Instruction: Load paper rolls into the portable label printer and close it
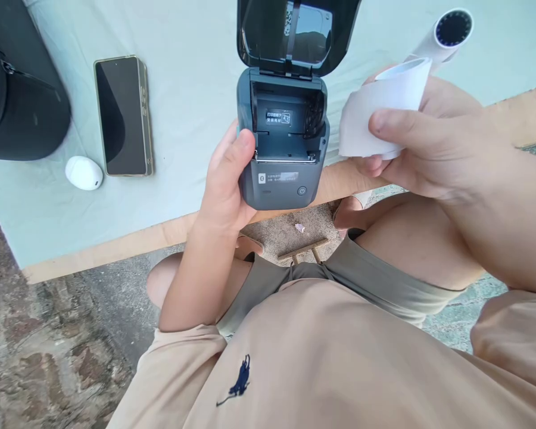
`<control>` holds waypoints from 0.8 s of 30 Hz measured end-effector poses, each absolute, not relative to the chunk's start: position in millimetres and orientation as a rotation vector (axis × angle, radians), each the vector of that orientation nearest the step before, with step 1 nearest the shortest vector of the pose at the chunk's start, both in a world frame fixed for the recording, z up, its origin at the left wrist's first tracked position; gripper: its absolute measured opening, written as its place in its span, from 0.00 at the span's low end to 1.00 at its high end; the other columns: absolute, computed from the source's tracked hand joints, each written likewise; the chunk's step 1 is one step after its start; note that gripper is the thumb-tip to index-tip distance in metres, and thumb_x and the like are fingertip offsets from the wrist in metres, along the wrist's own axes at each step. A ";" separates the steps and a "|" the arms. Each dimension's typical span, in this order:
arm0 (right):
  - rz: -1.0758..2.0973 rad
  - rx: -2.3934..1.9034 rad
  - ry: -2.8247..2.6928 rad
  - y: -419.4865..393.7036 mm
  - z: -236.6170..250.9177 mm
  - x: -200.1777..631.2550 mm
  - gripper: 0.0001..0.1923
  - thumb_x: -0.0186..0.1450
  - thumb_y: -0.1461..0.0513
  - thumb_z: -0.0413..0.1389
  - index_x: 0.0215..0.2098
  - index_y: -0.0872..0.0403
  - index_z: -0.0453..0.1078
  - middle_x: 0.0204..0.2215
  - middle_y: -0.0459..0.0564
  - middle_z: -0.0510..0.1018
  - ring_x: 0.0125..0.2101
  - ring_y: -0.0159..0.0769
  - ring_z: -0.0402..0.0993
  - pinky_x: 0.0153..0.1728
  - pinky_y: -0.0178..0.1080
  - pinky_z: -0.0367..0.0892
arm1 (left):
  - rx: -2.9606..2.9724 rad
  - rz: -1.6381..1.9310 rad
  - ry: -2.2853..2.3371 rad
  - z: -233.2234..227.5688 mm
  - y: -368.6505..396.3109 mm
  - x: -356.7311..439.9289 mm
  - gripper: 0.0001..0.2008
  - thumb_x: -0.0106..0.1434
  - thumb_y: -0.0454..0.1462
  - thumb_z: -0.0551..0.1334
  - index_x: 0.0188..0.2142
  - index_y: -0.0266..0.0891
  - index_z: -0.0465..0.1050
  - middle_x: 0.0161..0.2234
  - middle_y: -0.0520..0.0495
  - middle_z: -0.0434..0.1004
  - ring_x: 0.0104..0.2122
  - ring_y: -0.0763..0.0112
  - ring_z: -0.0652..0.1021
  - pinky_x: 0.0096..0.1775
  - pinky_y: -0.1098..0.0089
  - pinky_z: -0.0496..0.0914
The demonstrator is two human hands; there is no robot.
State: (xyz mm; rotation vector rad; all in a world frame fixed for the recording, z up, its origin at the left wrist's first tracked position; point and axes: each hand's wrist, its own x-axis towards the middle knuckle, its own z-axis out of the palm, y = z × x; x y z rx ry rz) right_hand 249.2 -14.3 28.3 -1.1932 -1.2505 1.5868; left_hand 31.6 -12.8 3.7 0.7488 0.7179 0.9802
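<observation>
My left hand (230, 173) grips the side of a dark blue-grey portable label printer (281, 173), thumb on its front edge. The printer's lid (297, 36) is flipped up, and its bay shows no roll inside. A small label with printed characters sits on the bay's back wall. To the right of the printer, my right hand (420, 125) is closed around a piece of white paper (366, 116), which is curled over at the top. The thumb presses on the paper's face, while the other fingers are mostly hidden behind it.
Beyond my right hand lies a white roll (433, 42) with a dark, ribbed end. On the left are a phone (122, 116), a white rounded case (84, 173) and a black zippered bag (20, 83). A pale cloth covers the table, whose wooden edge (116, 253) faces me.
</observation>
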 end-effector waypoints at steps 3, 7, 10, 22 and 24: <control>1.605 -1.123 -1.244 -15.5 27.5 250.3 0.33 0.51 0.44 0.72 0.38 0.51 0.59 0.24 0.38 0.70 0.21 0.24 0.68 0.20 0.32 0.65 | 0.741 0.990 0.741 4.1 -13.2 33.1 0.11 0.67 0.49 0.61 0.43 0.54 0.79 0.46 0.48 0.83 0.62 0.50 0.74 0.59 0.51 0.73; 1.415 -1.162 -1.436 -16.3 24.7 254.2 0.27 0.58 0.46 0.67 0.43 0.53 0.65 0.30 0.42 0.73 0.30 0.25 0.73 0.29 0.33 0.70 | 0.729 0.967 0.700 3.5 -12.2 31.0 0.09 0.66 0.49 0.63 0.41 0.53 0.78 0.48 0.47 0.83 0.63 0.47 0.73 0.59 0.51 0.73; 1.332 -1.211 -1.471 -14.4 23.6 254.7 0.28 0.58 0.45 0.67 0.44 0.53 0.65 0.31 0.42 0.72 0.31 0.25 0.73 0.30 0.33 0.68 | 0.721 0.952 0.698 3.3 -11.9 29.2 0.10 0.65 0.49 0.65 0.43 0.52 0.79 0.50 0.46 0.83 0.61 0.45 0.75 0.59 0.50 0.73; 0.553 -1.448 -2.006 -8.5 18.3 260.0 0.20 0.65 0.58 0.62 0.55 0.47 0.68 0.47 0.46 0.76 0.44 0.31 0.72 0.42 0.37 0.66 | 0.701 0.958 0.731 4.7 -12.8 27.2 0.14 0.67 0.48 0.64 0.49 0.50 0.79 0.49 0.45 0.82 0.59 0.47 0.78 0.57 0.52 0.74; 0.531 -1.582 -2.089 -6.4 14.4 260.9 0.26 0.64 0.60 0.62 0.59 0.45 0.63 0.39 0.45 0.76 0.38 0.32 0.72 0.38 0.38 0.65 | 0.701 0.965 0.753 4.7 -13.1 27.5 0.15 0.66 0.48 0.64 0.49 0.51 0.80 0.48 0.46 0.83 0.59 0.48 0.77 0.57 0.53 0.74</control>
